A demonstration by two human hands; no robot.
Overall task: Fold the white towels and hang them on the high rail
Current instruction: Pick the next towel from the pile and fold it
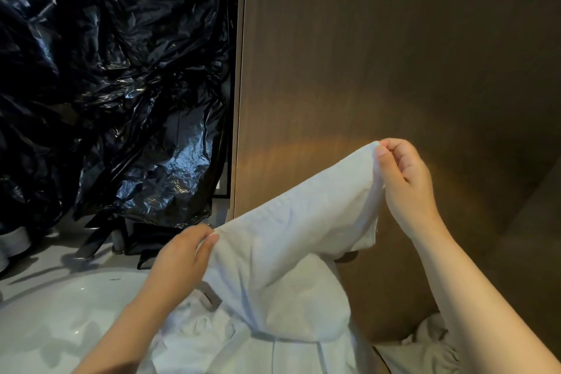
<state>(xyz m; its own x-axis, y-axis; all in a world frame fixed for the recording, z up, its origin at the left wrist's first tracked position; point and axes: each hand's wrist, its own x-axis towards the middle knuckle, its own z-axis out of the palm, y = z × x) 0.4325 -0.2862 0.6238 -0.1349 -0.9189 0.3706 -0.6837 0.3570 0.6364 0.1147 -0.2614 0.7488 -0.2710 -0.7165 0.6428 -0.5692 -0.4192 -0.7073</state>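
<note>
A white towel (291, 240) is stretched between both hands in front of a brown wall panel. My left hand (185, 255) pinches its lower left corner. My right hand (403, 173) pinches the upper right corner, held higher. The towel's lower part hangs down into a heap of more white towels (243, 349) at the bottom of the view. Another crumpled white cloth (431, 343) lies at the lower right. No rail is in view.
Crumpled black plastic sheeting (115, 85) covers the left side. A white basin (60, 313) lies at the lower left on a pale counter (100, 258). The brown wooden panel (379, 55) fills the right half.
</note>
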